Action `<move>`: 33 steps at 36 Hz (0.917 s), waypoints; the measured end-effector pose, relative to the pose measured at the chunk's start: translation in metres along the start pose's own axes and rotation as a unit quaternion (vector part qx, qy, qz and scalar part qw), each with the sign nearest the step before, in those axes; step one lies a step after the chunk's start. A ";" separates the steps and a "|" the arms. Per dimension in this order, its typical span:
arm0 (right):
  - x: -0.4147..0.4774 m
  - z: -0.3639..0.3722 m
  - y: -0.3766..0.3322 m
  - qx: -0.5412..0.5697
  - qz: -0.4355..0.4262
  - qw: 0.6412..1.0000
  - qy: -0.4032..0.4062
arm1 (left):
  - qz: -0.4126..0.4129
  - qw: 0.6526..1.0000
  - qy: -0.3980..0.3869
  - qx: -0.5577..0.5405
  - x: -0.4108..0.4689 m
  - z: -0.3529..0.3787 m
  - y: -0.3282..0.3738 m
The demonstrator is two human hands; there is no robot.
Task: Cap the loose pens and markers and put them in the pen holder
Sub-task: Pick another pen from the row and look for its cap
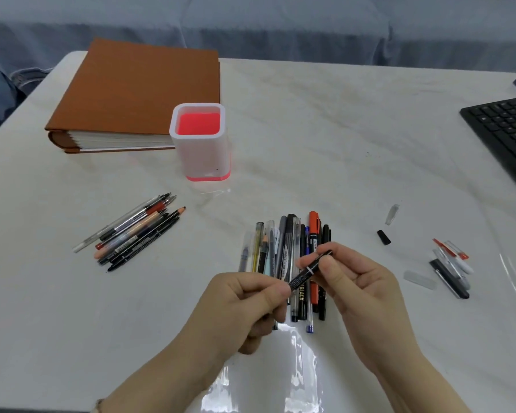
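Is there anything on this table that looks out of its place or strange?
Nothing is spilled or damaged. Only loose caps lie apart from any pen: a black cap and a clear cap, right of the middle pile of pens. The pen holder is upright and empty.

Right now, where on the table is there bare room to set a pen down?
Bare table runs between the pen holder and the keyboard, and along the near left edge below the left pen pile. It is crowded around the middle pen pile under both hands holding the black pen, and by the loose caps on the right.
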State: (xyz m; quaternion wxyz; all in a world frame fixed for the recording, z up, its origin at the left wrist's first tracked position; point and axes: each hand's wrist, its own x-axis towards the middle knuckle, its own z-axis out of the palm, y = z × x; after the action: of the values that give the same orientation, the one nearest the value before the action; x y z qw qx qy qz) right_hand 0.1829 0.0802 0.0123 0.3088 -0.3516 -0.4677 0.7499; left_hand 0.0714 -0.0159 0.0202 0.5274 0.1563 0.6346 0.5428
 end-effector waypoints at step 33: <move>0.021 -0.037 0.030 -0.511 -0.061 0.854 0.076 | 0.144 0.699 0.315 0.626 0.047 -0.132 -0.029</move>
State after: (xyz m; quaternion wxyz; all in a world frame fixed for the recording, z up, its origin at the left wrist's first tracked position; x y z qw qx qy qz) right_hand 0.1970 0.1039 -0.0325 0.1650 -0.4865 -0.7804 0.3564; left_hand -0.0473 -0.0595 -0.0469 -0.0073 0.3599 0.9268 0.1071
